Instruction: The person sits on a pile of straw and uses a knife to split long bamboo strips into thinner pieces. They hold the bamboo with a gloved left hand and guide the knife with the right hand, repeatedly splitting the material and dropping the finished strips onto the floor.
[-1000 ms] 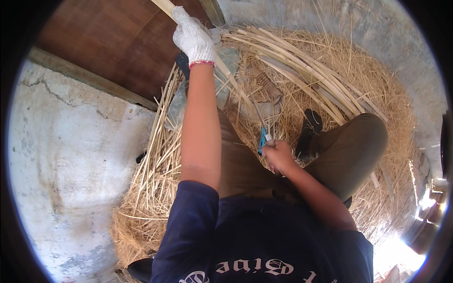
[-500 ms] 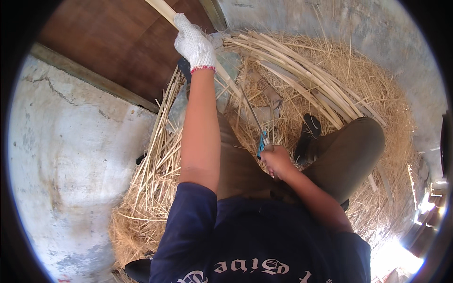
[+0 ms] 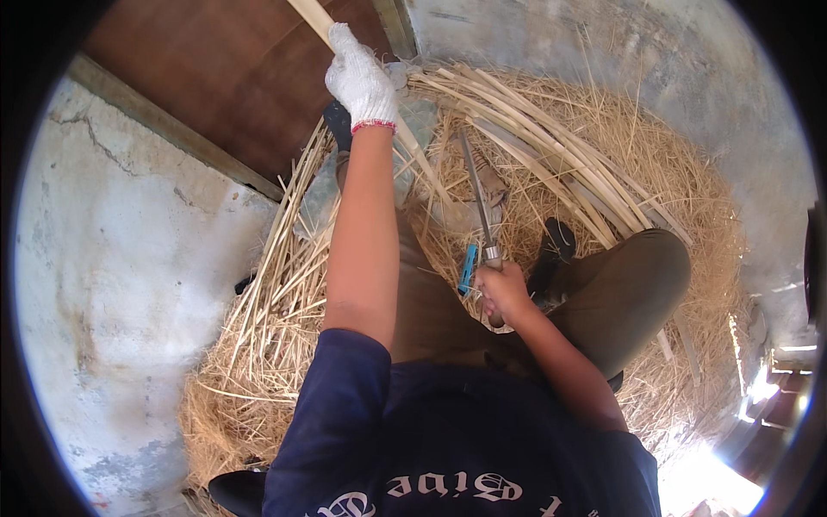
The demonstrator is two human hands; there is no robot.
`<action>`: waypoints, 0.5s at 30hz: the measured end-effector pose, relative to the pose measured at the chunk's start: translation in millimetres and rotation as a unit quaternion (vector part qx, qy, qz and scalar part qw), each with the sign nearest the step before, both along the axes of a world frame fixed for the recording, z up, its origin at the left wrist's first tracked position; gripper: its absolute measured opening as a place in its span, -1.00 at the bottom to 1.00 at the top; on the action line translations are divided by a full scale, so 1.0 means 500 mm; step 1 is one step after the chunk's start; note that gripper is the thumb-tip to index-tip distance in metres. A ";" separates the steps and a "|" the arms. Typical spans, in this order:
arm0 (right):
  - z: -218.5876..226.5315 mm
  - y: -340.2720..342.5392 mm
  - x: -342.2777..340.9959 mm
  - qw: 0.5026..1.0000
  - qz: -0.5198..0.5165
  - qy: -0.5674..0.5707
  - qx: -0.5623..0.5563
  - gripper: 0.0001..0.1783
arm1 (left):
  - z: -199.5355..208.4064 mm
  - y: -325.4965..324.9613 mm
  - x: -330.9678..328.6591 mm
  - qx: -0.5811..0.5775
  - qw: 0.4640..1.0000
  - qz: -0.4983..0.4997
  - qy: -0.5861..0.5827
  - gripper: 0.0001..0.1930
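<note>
My left hand (image 3: 362, 86), in a white knitted glove with a red-edged cuff, is closed around a pale split-bamboo strip (image 3: 419, 153). One end of the strip rises past the glove toward the upper left; its other part slants down between my legs. My bare right hand (image 3: 505, 293) grips the wooden handle of a long, narrow knife (image 3: 479, 191). The knife's blade points up and away from me, a little to the right of the strip, with a gap between them in the picture. A blue tool or handle (image 3: 468, 269) lies just left of my right hand.
Long bamboo strips (image 3: 551, 142) lie bundled at the far right, and more thin strips (image 3: 289, 246) at the left. Straw-like shavings (image 3: 680, 172) cover the floor around my bent legs. A brown door panel (image 3: 224, 77) and pale walls (image 3: 155, 284) stand close by.
The knife has swung right, away from the strip, and more of its blade shows. My left hand keeps its hold on the strip, shifting slightly in the picture.
</note>
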State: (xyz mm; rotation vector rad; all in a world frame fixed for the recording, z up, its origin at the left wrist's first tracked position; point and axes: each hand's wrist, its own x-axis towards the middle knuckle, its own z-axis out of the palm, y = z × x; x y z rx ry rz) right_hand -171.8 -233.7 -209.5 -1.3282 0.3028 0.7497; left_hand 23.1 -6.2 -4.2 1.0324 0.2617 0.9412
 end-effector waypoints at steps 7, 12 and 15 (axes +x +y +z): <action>-0.023 0.011 -0.015 0.994 0.052 -0.031 -0.087 -0.80 | 0.005 0.002 -0.011 -0.010 1.000 -0.005 0.002 -0.41; -0.043 0.001 -0.005 0.995 0.061 -0.051 -0.063 -0.77 | 0.002 0.012 -0.004 0.001 1.000 0.026 0.015 -0.40; -0.051 -0.007 -0.002 0.990 0.087 -0.025 -0.110 -0.77 | 0.000 0.013 -0.007 0.012 0.999 0.024 0.021 -0.40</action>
